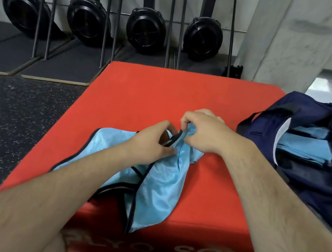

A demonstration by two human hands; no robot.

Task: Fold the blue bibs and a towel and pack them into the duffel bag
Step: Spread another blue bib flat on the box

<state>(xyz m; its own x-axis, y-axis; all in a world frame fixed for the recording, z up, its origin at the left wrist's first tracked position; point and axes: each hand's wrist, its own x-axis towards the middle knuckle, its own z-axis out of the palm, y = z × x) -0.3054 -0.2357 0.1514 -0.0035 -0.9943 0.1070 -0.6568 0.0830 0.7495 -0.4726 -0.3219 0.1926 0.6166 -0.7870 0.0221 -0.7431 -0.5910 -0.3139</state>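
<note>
Head view: a light blue mesh bib (157, 182) lies rumpled on the red plyo box (149, 91), draping over its near edge. The left hand (153, 143) and right hand (202, 130) both pinch its black-trimmed far edge. It looks light, limp and slippery; the bound trim gives the surest hold. The navy duffel bag (307, 173) lies open just right, with folded blue cloth inside.

Crumpled blue bib (157, 182) on red box; folded bibs (303, 148) inside duffel bag (306, 177).

**Colours on the red box**

The bib (159, 182) is light blue with dark navy edging. The box (166, 94) is red, with pale lettering on its front. The duffel bag (307, 173) is navy; light blue folded bibs (303, 148) lie inside. The floor (7, 115) is black with pale speckles.
</note>
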